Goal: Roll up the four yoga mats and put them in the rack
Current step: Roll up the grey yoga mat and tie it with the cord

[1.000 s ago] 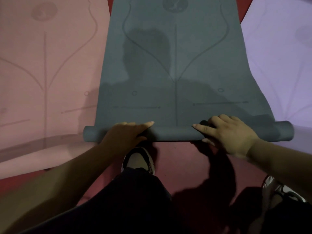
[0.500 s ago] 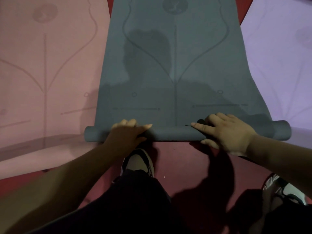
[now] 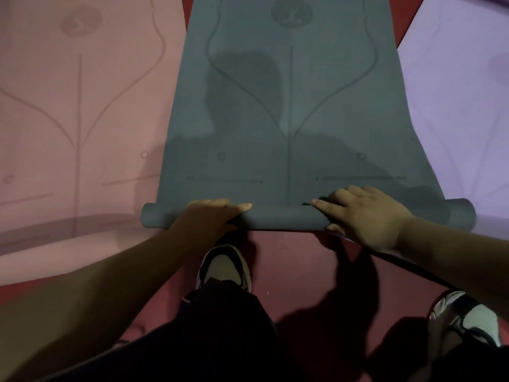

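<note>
View from above, looking down at a person crouched over a grey mat [image 3: 289, 106] spread on a red floor [image 3: 292, 257]. The mat lies flat, running away from the person and out past the top of the picture. Only its near end is rolled: a thin rolled end [image 3: 281, 217] lies crosswise just ahead of the feet.

The left hand [image 3: 209, 216] is draped over the left half of the roll, fingers curled over its top and thumb stretched along it toward the middle. The right hand [image 3: 366, 216] grips the right half, knuckles bent over the top and thumb tucked at the near edge. The hands are apart, with a bare length of roll between them.

Both tips of the roll stick out past the hands. The left tip meets the edge of a pink mat [image 3: 82, 106], which lies flat just beside the grey one. The right tip meets a purple mat [image 3: 454, 106], flat on the other side. Narrow wedges of red floor show between the mats at the far end.

Bare floor lies between the roll and the person. The left shoe [image 3: 224, 267] stands close behind the roll, and the right shoe [image 3: 465, 315] is farther back, at the right.
</note>
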`<state>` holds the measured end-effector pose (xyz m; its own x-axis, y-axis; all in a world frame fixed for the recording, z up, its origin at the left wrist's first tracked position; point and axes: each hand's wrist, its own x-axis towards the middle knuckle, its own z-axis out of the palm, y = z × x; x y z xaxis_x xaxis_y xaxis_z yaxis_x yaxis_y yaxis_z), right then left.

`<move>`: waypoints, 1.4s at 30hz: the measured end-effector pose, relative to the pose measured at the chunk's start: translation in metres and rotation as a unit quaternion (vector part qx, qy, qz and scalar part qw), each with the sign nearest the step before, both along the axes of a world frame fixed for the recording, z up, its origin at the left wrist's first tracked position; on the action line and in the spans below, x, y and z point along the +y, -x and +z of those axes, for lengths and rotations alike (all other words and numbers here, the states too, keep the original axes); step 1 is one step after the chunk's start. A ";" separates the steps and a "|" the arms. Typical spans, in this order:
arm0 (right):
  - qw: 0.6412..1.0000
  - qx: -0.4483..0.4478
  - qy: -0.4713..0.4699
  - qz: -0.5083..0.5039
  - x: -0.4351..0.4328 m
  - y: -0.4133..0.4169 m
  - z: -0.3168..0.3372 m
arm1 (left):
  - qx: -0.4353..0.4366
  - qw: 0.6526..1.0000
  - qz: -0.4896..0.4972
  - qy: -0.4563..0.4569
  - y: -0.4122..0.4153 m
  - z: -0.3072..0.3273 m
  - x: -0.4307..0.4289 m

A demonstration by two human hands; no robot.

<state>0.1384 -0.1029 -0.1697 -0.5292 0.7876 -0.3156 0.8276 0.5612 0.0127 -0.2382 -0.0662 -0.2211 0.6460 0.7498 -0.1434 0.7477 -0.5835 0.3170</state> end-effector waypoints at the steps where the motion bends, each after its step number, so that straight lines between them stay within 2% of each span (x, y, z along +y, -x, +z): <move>1: 1.000 0.002 -0.024 0.007 -0.006 0.001 0.000 | -0.003 1.000 0.004 0.007 0.001 0.000 0.001; 6: 0.997 0.019 -0.074 -0.028 -0.020 0.008 0.000 | 0.007 0.999 0.005 0.037 0.003 0.002 0.005; 13: 0.999 0.013 -0.019 -0.039 -0.002 0.007 -0.005 | 0.057 0.994 0.021 -0.090 -0.007 -0.002 -0.008; 19: 0.997 0.038 0.058 -0.039 0.021 0.001 -0.006 | 0.027 0.996 0.002 -0.090 0.001 -0.007 0.002; 26: 0.997 0.045 -0.066 -0.018 0.007 0.003 -0.009 | 0.035 0.997 -0.017 -0.065 0.002 -0.008 0.013; 30: 0.987 0.074 -0.134 -0.050 -0.007 0.006 -0.011 | 0.047 0.998 -0.005 -0.050 0.002 -0.004 0.016; 37: 0.987 0.060 -0.117 -0.094 -0.008 0.008 -0.013 | 0.088 0.995 -0.005 -0.046 -0.003 0.003 0.010; 42: 0.983 0.055 -0.111 -0.139 -0.011 0.017 -0.009 | 0.027 0.999 -0.010 -0.035 -0.001 0.004 0.018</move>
<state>0.1212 -0.1138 -0.1792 -0.3057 0.9494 -0.0725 0.9516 0.3072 0.0113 -0.2370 -0.0477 -0.2171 0.6543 0.7455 -0.1270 0.7501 -0.6184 0.2345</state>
